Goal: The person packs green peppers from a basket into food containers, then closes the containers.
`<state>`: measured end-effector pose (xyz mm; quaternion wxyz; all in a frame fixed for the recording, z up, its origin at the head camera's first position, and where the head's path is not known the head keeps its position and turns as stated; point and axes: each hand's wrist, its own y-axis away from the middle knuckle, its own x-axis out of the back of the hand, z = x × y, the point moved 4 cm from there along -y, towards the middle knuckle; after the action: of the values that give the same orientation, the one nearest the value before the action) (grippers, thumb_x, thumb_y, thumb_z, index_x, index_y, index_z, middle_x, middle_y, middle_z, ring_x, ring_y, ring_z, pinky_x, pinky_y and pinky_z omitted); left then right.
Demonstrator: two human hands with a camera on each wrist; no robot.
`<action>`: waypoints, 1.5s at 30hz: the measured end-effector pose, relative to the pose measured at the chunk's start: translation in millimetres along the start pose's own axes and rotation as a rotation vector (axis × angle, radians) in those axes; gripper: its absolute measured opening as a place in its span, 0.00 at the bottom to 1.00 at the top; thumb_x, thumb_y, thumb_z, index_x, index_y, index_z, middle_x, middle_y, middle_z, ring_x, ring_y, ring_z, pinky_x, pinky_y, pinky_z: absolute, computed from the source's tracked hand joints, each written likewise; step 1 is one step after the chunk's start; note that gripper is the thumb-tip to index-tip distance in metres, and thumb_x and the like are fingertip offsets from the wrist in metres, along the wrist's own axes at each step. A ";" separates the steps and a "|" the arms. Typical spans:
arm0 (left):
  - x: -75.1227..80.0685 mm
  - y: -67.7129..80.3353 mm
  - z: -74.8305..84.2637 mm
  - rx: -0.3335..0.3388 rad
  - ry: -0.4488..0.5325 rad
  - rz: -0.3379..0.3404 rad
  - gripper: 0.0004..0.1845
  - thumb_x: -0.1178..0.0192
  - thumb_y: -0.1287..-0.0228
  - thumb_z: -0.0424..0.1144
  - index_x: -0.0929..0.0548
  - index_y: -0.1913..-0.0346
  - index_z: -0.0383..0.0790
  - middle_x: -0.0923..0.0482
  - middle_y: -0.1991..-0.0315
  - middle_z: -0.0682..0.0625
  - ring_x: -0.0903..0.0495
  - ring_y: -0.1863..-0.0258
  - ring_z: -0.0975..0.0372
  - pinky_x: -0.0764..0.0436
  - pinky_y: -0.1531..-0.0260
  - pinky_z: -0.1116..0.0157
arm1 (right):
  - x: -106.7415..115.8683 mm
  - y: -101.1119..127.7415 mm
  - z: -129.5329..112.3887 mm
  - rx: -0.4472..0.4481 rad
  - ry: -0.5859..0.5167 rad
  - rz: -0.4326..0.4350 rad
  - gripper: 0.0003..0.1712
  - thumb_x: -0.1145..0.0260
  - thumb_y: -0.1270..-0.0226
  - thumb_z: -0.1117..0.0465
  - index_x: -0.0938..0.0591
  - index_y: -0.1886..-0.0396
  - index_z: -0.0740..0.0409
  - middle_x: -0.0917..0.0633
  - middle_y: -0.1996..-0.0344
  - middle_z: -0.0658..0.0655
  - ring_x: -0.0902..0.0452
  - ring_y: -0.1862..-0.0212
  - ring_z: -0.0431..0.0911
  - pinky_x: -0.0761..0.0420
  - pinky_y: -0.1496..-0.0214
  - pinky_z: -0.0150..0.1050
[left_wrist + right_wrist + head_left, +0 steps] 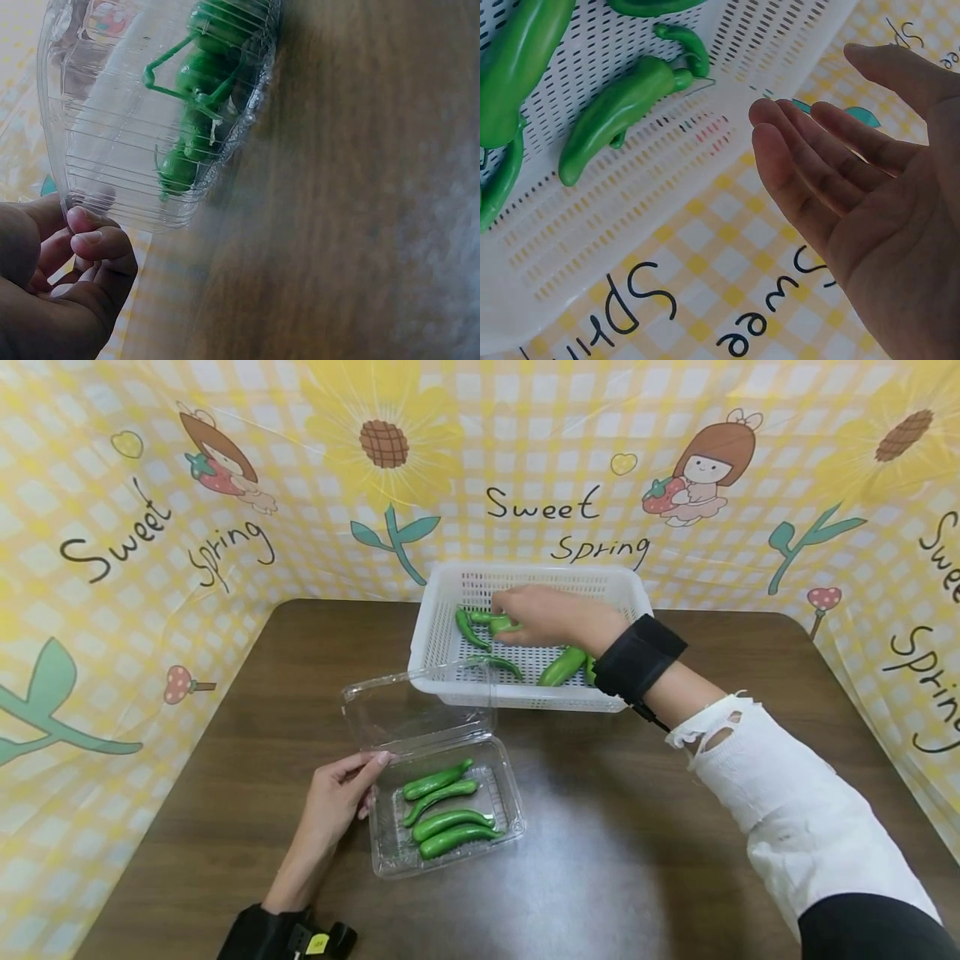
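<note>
Green peppers split between a white basket (442, 610) and a clear clamshell box (510, 810) on the dark bench (637, 843).
Right hand (547, 617) hovers at upper centre over the basket's peppers (562, 666), fingers straight, grip holding nothing; left hand (333, 802) pinches the box's left edge, four peppers (447, 812) inside, its raised lid (416, 702) partly screening the basket's near wall.

Clear glossy plastic clamshell (442, 827)

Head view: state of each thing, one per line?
Clamshell: lid open, four peppers inside.
Basket: upright, more green peppers loose in it.
Left hand: fingers pinching the clamshell edge.
Right hand: open over the basket, holding nothing.
</note>
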<state>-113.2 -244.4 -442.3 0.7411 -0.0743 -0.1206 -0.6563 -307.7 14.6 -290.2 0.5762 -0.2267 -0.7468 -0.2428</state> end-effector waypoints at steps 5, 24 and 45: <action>1.2 0.7 -1.9 0.003 0.003 0.002 0.18 0.40 0.28 0.47 0.14 0.50 0.36 0.26 0.82 0.52 0.30 0.86 0.68 0.27 0.88 0.68 | -6.2 -10.2 3.0 -0.022 0.022 -0.042 0.29 0.37 0.29 0.50 0.29 0.36 0.62 0.19 0.43 0.61 0.20 0.49 0.51 0.21 0.40 0.44; 2.2 -1.3 -2.8 0.011 -0.010 0.013 0.17 0.41 0.28 0.47 0.14 0.50 0.36 0.24 0.79 0.45 0.30 0.86 0.67 0.27 0.88 0.68 | -35.7 -44.2 13.5 -0.062 0.051 -0.184 0.44 0.33 0.33 0.45 0.39 0.27 0.61 0.29 0.31 0.61 0.28 0.34 0.52 0.30 0.29 0.45; 1.4 0.0 0.7 0.011 0.009 -0.006 0.18 0.41 0.28 0.47 0.14 0.50 0.35 0.19 0.73 0.44 0.30 0.84 0.68 0.27 0.87 0.68 | -56.7 -62.6 17.5 -0.128 0.120 -0.289 0.55 0.28 0.38 0.45 0.48 0.22 0.62 0.25 0.35 0.64 0.27 0.35 0.55 0.30 0.29 0.47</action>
<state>-113.1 -245.5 -441.3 0.7400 -0.0669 -0.1212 -0.6582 -346.3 -26.6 -355.3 0.5632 -0.1380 -0.7189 -0.3833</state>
